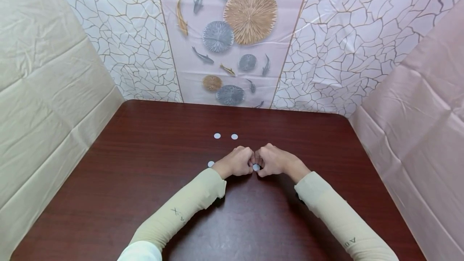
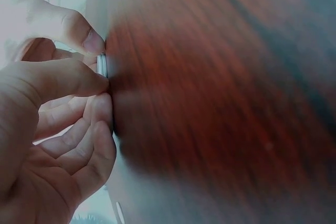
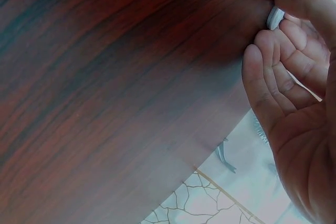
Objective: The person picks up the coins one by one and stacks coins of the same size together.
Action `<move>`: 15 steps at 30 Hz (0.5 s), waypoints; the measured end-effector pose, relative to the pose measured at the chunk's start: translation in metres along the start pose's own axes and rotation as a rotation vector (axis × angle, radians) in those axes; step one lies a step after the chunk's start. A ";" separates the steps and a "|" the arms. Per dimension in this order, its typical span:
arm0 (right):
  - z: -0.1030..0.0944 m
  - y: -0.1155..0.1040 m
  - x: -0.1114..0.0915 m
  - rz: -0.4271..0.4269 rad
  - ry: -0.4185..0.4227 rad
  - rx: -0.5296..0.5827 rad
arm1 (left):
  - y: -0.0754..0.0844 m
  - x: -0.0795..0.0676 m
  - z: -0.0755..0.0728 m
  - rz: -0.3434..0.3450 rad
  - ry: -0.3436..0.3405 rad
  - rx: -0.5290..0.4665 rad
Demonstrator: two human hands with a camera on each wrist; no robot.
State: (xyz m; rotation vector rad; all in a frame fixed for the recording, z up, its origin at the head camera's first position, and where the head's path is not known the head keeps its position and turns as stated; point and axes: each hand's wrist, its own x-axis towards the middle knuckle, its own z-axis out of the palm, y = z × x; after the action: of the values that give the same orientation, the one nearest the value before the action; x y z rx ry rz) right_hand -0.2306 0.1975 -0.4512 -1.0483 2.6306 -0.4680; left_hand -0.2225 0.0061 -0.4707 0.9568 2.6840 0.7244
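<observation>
In the head view my left hand (image 1: 239, 161) and right hand (image 1: 274, 160) meet over the table, knuckles almost together. Between them is a small round white disc (image 1: 256, 167). Seen edge-on in the left wrist view, the white disc (image 2: 102, 65) shows a layered rim, perhaps more than one piece. Both thumbs touch its edge, and curled fingers lie behind it. From the right wrist, the disc (image 3: 274, 18) sits between my right thumb (image 3: 310, 4) and the bent fingers. Its far side is hidden by the hands.
Two white discs (image 1: 217, 135) (image 1: 234, 136) lie flat on the dark red-brown table (image 1: 163, 132) beyond the hands. Another disc (image 1: 211, 164) lies beside the left wrist, partly covered by it. Patterned cloth (image 1: 137, 31) hangs behind the table, with plain cloth at both sides.
</observation>
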 end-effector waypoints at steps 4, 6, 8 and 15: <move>0.001 0.001 -0.001 -0.010 0.010 0.003 | -0.001 0.000 0.001 0.001 0.006 -0.002; 0.002 0.001 -0.001 -0.006 0.011 0.006 | -0.001 0.000 0.001 0.001 0.008 -0.006; 0.002 0.000 -0.001 -0.014 0.015 0.009 | -0.001 -0.001 0.001 0.001 0.009 -0.010; 0.001 -0.003 -0.001 -0.006 0.009 0.020 | 0.001 -0.003 0.001 -0.012 0.005 -0.009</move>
State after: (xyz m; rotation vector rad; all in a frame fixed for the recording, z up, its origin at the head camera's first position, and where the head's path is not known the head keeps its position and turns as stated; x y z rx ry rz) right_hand -0.2273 0.1960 -0.4507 -1.0503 2.6257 -0.5004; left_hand -0.2197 0.0053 -0.4710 0.9371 2.6860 0.7371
